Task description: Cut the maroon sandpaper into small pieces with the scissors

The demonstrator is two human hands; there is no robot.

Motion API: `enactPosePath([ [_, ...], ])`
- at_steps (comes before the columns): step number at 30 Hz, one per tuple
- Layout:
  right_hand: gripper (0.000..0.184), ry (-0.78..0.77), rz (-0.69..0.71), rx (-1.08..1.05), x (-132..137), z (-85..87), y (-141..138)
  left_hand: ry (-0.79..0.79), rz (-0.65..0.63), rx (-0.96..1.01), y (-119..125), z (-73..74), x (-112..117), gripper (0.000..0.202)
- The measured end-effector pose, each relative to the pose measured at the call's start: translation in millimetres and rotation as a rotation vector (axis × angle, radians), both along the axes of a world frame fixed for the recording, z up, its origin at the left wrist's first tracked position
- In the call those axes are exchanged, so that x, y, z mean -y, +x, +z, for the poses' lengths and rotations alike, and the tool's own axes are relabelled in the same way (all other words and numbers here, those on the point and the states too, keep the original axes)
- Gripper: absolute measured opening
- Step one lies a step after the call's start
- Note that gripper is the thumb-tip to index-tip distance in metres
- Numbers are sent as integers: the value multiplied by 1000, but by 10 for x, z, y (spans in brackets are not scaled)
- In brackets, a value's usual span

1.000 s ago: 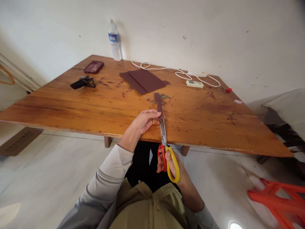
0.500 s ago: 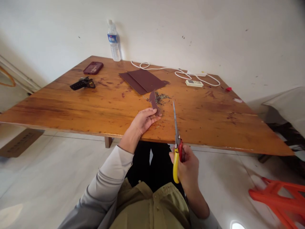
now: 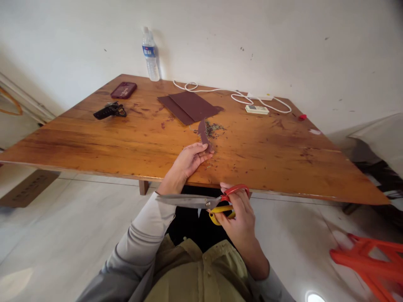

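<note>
My left hand [image 3: 188, 160] rests at the near edge of the wooden table [image 3: 94, 138], fingers pinched on a narrow dark maroon strip [image 3: 203, 134] that stands up from the tabletop. My right hand [image 3: 237, 214] is below the table's edge, wrapped round the red and yellow handles of a pair of scissors [image 3: 201, 202]. The closed blades point left, across my left forearm. Small cut scraps [image 3: 215, 126] lie just past the strip.
Two dark maroon sheets [image 3: 189, 107] lie at the table's middle back. A water bottle [image 3: 150, 54], a phone [image 3: 124, 89], a black key bundle [image 3: 108, 110], a white cable [image 3: 239, 97] and a small white device [image 3: 257, 110] are also there. An orange stool [image 3: 368, 258] stands at right.
My right hand pulled the scissors off the strip, swung them right and up, then lowered them below the table edge with blades turned left. The left hand kept hold of the strip.
</note>
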State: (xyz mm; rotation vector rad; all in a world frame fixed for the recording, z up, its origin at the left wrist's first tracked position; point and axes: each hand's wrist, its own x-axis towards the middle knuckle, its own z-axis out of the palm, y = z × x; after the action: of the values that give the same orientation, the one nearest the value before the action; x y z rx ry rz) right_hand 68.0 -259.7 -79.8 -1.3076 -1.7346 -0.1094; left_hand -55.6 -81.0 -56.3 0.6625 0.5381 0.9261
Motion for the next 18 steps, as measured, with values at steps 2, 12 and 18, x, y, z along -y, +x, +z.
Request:
enactPosePath([
  [2,39,61,6,31,-18,-14,-9,-4,6,11,5,-6,-2,8],
  [12,38,41,-78,93,-9,-128,-26,-14,10,-7,9,25,-4,10],
  [18,31,42,-73,92,-25,-143,-23,1,6,-8,6,21,0,9],
])
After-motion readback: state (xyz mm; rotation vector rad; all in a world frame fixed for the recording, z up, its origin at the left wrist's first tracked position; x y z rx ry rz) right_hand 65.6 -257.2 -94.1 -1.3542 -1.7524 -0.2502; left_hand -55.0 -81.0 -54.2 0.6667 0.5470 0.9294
